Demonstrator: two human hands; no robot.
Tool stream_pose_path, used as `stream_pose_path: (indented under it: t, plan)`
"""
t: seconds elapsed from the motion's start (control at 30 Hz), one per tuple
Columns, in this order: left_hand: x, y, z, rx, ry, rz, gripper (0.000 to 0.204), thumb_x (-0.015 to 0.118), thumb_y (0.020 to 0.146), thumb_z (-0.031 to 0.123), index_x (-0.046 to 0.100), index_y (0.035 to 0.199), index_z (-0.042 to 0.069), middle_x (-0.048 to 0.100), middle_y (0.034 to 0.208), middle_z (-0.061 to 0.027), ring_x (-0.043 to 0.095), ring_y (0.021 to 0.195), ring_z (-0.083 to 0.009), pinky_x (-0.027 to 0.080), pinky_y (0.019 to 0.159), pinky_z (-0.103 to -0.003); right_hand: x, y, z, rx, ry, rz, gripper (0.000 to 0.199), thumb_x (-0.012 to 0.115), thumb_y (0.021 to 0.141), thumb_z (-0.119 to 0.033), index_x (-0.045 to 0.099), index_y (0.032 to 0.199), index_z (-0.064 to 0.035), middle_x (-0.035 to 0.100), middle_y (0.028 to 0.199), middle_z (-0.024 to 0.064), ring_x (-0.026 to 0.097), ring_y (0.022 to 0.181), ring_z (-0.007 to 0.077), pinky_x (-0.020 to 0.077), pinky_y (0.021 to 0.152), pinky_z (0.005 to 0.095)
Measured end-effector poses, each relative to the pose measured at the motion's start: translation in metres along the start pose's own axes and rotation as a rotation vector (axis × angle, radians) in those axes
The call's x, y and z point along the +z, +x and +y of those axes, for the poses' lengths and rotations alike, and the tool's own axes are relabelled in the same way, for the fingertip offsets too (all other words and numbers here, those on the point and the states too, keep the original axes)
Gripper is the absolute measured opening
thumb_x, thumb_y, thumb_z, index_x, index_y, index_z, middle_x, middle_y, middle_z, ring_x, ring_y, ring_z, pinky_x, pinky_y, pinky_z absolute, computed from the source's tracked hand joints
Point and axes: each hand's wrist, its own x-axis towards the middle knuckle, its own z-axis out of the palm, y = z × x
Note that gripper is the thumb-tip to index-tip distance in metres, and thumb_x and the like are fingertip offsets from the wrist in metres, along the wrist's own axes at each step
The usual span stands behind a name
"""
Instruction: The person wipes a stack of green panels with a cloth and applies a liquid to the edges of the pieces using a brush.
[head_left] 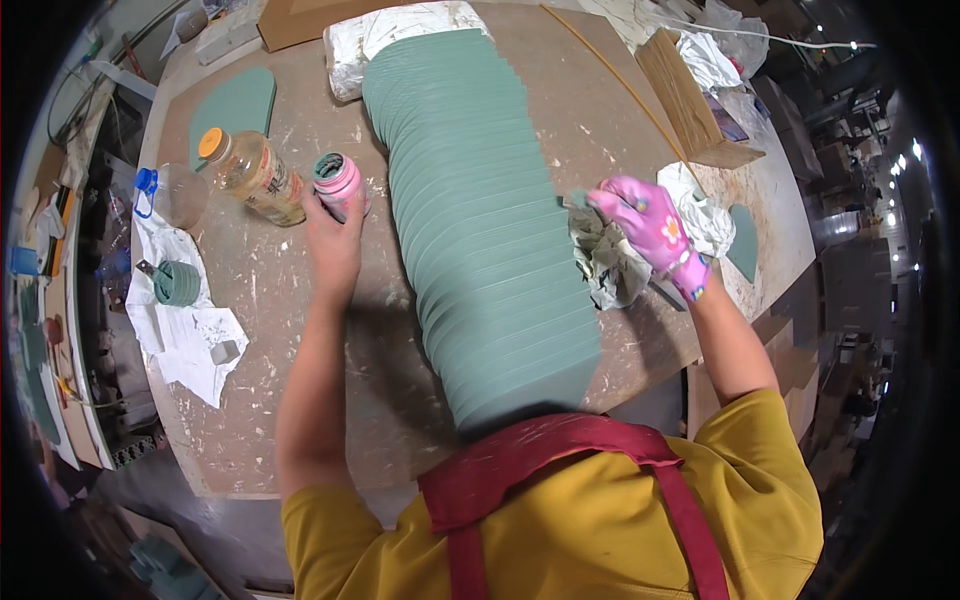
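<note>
the left hand (335, 240) is bare and wraps around a small pink jar (338, 183) of green paint, left of the middle of the table (300, 400). the right hand (655, 230) wears a pink glove and pinches a crumpled rag (605, 262) near the table's right edge. between them runs a long row of green boards (480, 220). there is bare room near the front edge. the row's near end hides behind the red apron (560, 455).
</note>
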Motion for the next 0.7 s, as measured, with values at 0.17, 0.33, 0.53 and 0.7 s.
stream_pose_path:
  t: [0.17, 0.33, 0.53, 0.7]
  plan:
    - [0.001, 0.002, -0.011, 0.02, 0.042, 0.049, 0.064, 0.07, 0.085, 0.031, 0.04, 0.129, -0.005, 0.061, 0.111, -0.0192, 0.06, 0.102, -0.026, 0.045, 0.09, -0.037, 0.029, 0.055, -0.044, -0.174, -0.147, -0.186, 0.045, 0.057, 0.089, -0.049, 0.061, 0.078, -0.0051, 0.056, 0.062, 0.0135, 0.053, 0.054, 0.0304, 0.0427, 0.056, 0.038]
    - [0.002, 0.004, -0.022, 0.085, 0.13, 0.098, 0.066, 0.07, 0.084, 0.033, 0.04, 0.13, -0.003, 0.06, 0.111, -0.0217, 0.06, 0.103, -0.0307, 0.045, 0.09, -0.039, 0.054, 0.067, -0.055, -0.472, -0.376, -0.213, 0.029, 0.059, 0.089, -0.038, 0.064, 0.085, -0.0106, 0.063, 0.07, 0.009, 0.062, 0.067, 0.0291, 0.0432, 0.076, 0.0399]
    - [0.001, 0.005, -0.023, 0.106, 0.151, 0.108, 0.067, 0.071, 0.083, 0.032, 0.04, 0.13, -0.004, 0.061, 0.111, -0.0236, 0.061, 0.103, -0.0348, 0.045, 0.089, -0.042, 0.026, 0.056, -0.038, -0.323, -0.435, -0.157, 0.028, 0.061, 0.088, -0.037, 0.064, 0.078, -0.0117, 0.062, 0.065, 0.0066, 0.061, 0.066, 0.0284, 0.0424, 0.073, 0.0404]
    - [0.002, 0.006, -0.026, 0.091, 0.124, 0.09, 0.068, 0.071, 0.082, 0.034, 0.041, 0.13, -0.004, 0.06, 0.111, -0.0249, 0.06, 0.104, -0.0371, 0.045, 0.089, -0.043, 0.05, 0.066, -0.057, -0.533, -0.432, -0.13, 0.023, 0.064, 0.086, -0.033, 0.061, 0.079, -0.0115, 0.06, 0.063, 0.0074, 0.059, 0.064, 0.0306, 0.042, 0.069, 0.0384]
